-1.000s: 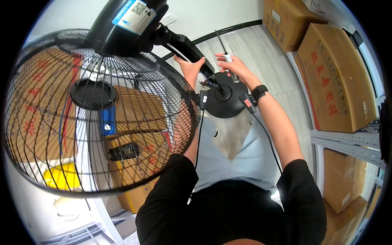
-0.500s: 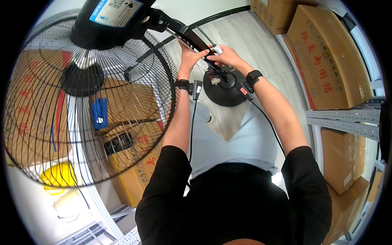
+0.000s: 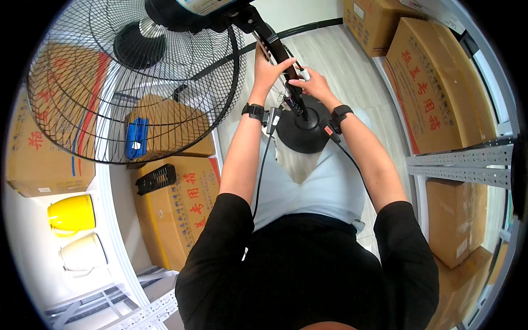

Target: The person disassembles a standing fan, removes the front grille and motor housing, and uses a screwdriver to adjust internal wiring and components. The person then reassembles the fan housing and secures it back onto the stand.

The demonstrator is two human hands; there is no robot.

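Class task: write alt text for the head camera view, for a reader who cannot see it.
Seen from above, a person grips the black pole of a standing fan, the left hand wrapped around it and the right hand just below, above the round black base. The fan's wire cage fills the upper left; cardboard boxes line the floor at right.

Both hands on the pole of a black standing fan.

The left hand (image 3: 268,69) wraps the fan pole (image 3: 278,52) above the round black base (image 3: 302,135); the right hand (image 3: 313,85) pinches a small white part just beside the pole, nearer the base. The wire fan cage (image 3: 110,82) tilts left of the pole, over cardboard boxes (image 3: 176,203) and a yellow jug (image 3: 71,213).
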